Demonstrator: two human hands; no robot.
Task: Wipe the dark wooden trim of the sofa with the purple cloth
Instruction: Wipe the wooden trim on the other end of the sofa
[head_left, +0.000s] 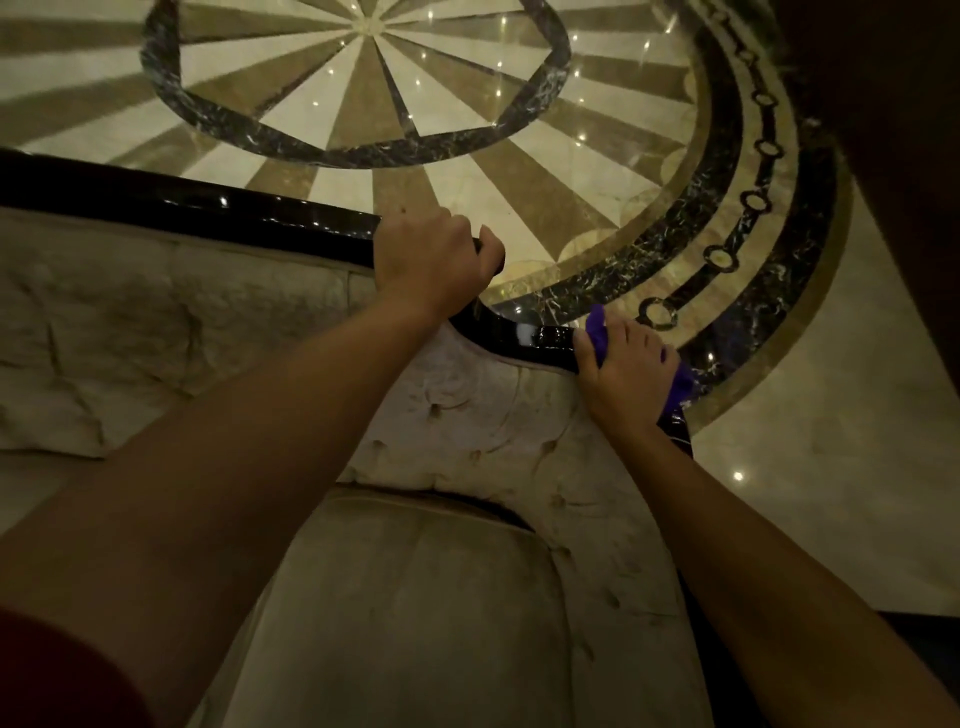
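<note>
Purple cloth (602, 338), one, bunched under right hand (623, 364) curled over one glossy dark trim (208, 208), left hand (431, 254) gripping trim's curve just left, one beige tufted sofa (467, 415) below.

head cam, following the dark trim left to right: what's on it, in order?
Bare dark wooden trim → left hand gripping the trim at the bend → short glossy stretch of bare trim → purple cloth → right hand pressing the cloth onto the trim.
</note>
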